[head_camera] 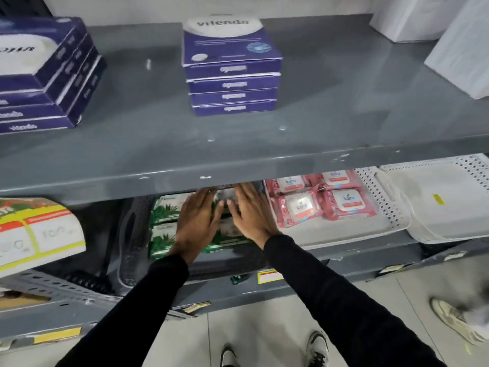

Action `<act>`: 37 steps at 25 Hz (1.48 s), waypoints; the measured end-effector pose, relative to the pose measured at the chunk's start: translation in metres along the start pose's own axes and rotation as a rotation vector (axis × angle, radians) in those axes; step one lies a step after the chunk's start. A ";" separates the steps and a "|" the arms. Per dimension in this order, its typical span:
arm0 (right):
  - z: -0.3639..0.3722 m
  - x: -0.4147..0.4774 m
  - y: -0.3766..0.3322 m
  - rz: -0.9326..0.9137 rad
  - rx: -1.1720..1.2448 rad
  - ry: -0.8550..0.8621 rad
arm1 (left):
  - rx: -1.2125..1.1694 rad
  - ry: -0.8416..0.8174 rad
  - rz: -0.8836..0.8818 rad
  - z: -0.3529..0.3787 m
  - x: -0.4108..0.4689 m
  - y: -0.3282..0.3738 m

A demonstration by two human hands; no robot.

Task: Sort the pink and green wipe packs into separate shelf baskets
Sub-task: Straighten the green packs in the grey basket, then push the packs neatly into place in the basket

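Several green wipe packs (162, 213) lie in a dark grey basket (132, 234) on the lower shelf. My left hand (197, 218) and my right hand (251, 210) rest flat on top of those packs, fingers spread, palms down, gripping nothing. To the right, several pink wipe packs (320, 200) sit at the back of a white perforated basket (381, 205). The upper shelf's front edge hides the back of both baskets.
The grey upper shelf (238, 160) holds stacks of purple boxes (232, 86) in the middle and at the left (42, 75), and white packages at the right. A white upturned basket (444, 197) lies far right. A printed bag (37, 231) sits at the left. Another person's shoe (455, 321) stands on the floor.
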State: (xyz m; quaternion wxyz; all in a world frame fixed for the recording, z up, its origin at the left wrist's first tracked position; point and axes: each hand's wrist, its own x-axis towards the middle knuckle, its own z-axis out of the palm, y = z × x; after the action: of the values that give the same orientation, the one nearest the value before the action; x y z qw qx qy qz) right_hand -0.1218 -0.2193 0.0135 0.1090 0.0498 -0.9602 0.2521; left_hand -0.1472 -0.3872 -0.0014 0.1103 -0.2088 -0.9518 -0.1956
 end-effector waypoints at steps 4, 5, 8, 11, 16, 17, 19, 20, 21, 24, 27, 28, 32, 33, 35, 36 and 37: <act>-0.071 -0.019 0.076 0.054 -0.025 0.133 | -0.099 0.045 0.137 0.019 0.028 0.098; -0.088 -0.025 0.100 0.066 -0.043 0.139 | -0.107 0.024 0.152 0.026 0.032 0.120; -0.128 -0.049 0.164 0.117 -0.063 0.076 | -0.066 -0.060 0.131 0.051 0.037 0.164; -0.150 -0.067 0.219 0.183 -0.103 -0.114 | 0.005 -0.154 0.058 0.072 0.039 0.193; -0.155 -0.078 0.265 0.117 -0.211 -0.236 | 0.152 -0.251 0.022 0.093 0.042 0.220; -0.155 -0.079 0.267 0.095 -0.213 -0.226 | 0.169 -0.243 0.020 0.095 0.042 0.219; -0.156 -0.079 0.270 0.073 -0.208 -0.213 | 0.168 -0.222 0.033 0.096 0.040 0.220; -0.156 -0.079 0.270 0.072 -0.205 -0.212 | 0.154 -0.221 0.041 0.095 0.040 0.219; -0.155 -0.080 0.270 0.073 -0.201 -0.214 | 0.146 -0.224 0.053 0.093 0.039 0.218; -0.154 -0.081 0.271 0.092 -0.182 -0.240 | 0.134 -0.258 0.067 0.087 0.039 0.213; -0.158 -0.081 0.269 0.115 -0.157 -0.283 | 0.045 -0.314 0.007 0.089 0.036 0.214; -0.159 -0.080 0.268 0.114 -0.160 -0.293 | 0.025 -0.328 -0.008 0.091 0.036 0.214; -0.159 -0.076 0.269 0.089 -0.193 -0.338 | 0.087 -0.355 0.013 0.095 0.038 0.214; -0.159 -0.073 0.268 0.086 -0.170 -0.319 | 0.098 -0.311 0.032 0.095 0.040 0.215; -0.157 -0.062 0.264 0.079 -0.124 -0.218 | 0.081 -0.212 0.028 0.096 0.049 0.219; -0.155 -0.055 0.260 0.072 -0.118 -0.168 | 0.057 -0.173 0.007 0.099 0.055 0.221; -0.153 -0.046 0.256 0.072 -0.120 -0.137 | 0.039 -0.146 -0.021 0.101 0.062 0.223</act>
State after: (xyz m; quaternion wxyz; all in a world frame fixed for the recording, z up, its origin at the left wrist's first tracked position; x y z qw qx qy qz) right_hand -0.0872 0.0808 0.0115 0.0369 0.0259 -0.9800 0.1937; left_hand -0.1168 -0.1364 -0.0012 0.0427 -0.2104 -0.9631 -0.1625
